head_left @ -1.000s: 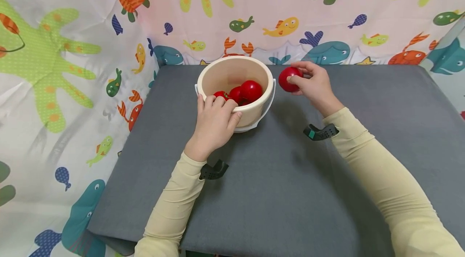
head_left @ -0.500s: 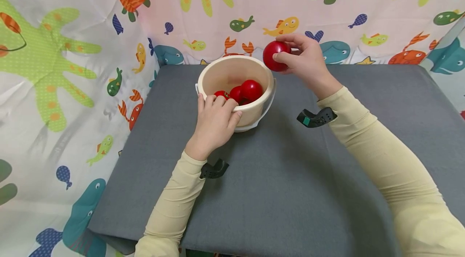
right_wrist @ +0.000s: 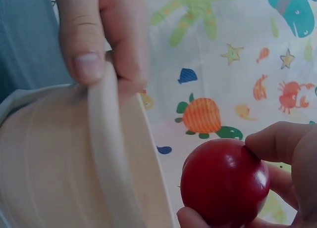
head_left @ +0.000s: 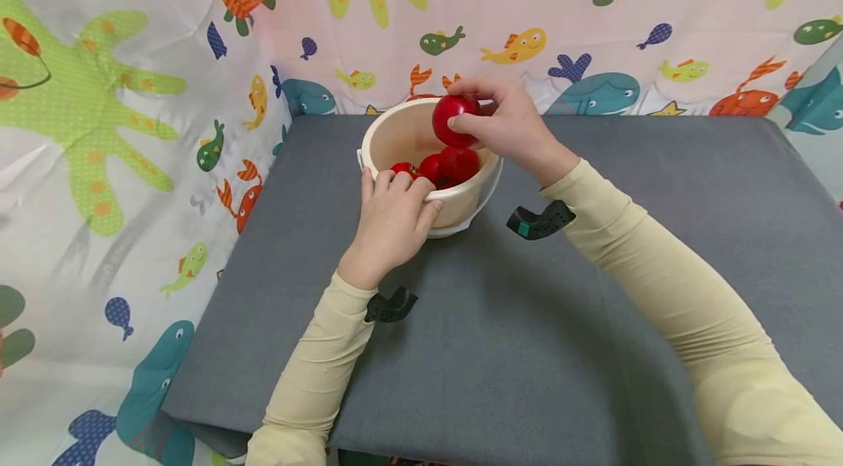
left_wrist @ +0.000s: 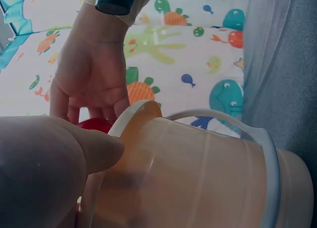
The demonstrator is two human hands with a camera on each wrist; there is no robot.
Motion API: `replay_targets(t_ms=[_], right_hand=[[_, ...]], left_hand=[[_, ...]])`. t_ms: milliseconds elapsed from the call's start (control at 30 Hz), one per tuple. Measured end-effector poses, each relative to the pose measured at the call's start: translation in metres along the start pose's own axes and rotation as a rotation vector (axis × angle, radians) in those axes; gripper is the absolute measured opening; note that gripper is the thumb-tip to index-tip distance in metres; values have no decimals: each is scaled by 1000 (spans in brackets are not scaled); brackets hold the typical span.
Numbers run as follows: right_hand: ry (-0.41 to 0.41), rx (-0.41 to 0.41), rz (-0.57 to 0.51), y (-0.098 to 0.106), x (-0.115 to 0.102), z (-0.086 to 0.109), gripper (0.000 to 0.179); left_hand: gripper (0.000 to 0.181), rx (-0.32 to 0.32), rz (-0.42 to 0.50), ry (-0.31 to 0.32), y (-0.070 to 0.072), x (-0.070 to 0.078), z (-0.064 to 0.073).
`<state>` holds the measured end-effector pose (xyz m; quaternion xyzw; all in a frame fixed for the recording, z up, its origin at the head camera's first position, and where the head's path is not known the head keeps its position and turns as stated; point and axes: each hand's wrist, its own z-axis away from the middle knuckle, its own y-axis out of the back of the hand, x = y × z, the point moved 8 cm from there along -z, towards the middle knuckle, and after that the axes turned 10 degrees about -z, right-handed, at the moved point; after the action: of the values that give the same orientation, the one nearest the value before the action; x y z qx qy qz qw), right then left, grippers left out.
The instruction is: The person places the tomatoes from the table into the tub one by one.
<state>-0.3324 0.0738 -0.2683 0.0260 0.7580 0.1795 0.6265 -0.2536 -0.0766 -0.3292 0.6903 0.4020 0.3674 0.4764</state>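
A cream bucket (head_left: pixel 454 211) stands on the grey table, with several red tomatoes (head_left: pixel 459 165) inside it. My left hand (head_left: pixel 390 226) grips its near rim, fingers hooked over into the bucket and the thumb outside, as the right wrist view also shows. My right hand (head_left: pixel 514 126) pinches another red tomato (right_wrist: pixel 225 182) between thumb and fingers. In the head view this tomato is over the bucket's opening, just above the tomatoes within. From the left wrist, the held tomato (left_wrist: pixel 96 124) is partly hidden behind the rim and my left thumb.
The bucket's pale handle (head_left: pixel 486 195) hangs down along its right side. A grey cloth covers the table (head_left: pixel 514 349). Behind and to the left hangs a white curtain (head_left: pixel 388 56) printed with sea animals, close to the table's far edge.
My right hand has carried the tomato up and leftward from beside the bucket to over its opening. My left hand has stayed on the rim.
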Motion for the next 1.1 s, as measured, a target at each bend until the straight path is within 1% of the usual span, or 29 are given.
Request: replay_targets(t_ms=[200, 300, 467, 533, 733, 833, 900, 1033, 1100], right_hand=[[-3, -59, 66, -14, 8, -2, 49], [-26, -93, 119, -20, 13, -2, 48], [-63, -126, 215, -28, 19, -4, 49], [-53, -136, 263, -30, 19, -5, 48], [31, -160, 389, -38, 12, -4, 42], [25, -150, 404, -38, 14, -4, 42], [9, -139, 396, -36, 15, -4, 42], [-18, -106, 335, -33, 17, -2, 44], [-12, -82, 299, -31, 17, 0, 43]], left_hand=[[24, 6, -2, -3, 0, 1, -1], [24, 5, -1, -4, 0, 1, 0], [24, 7, -3, -9, -2, 0, 0], [24, 13, -6, -10, -2, 0, 1], [23, 23, -13, -15, -1, 0, 1], [24, 16, -16, -12, -2, 1, 0], [25, 15, -17, -10, -2, 1, 0], [25, 15, -19, -11, -1, 1, 0], [25, 9, -14, -10, -1, 1, 1]])
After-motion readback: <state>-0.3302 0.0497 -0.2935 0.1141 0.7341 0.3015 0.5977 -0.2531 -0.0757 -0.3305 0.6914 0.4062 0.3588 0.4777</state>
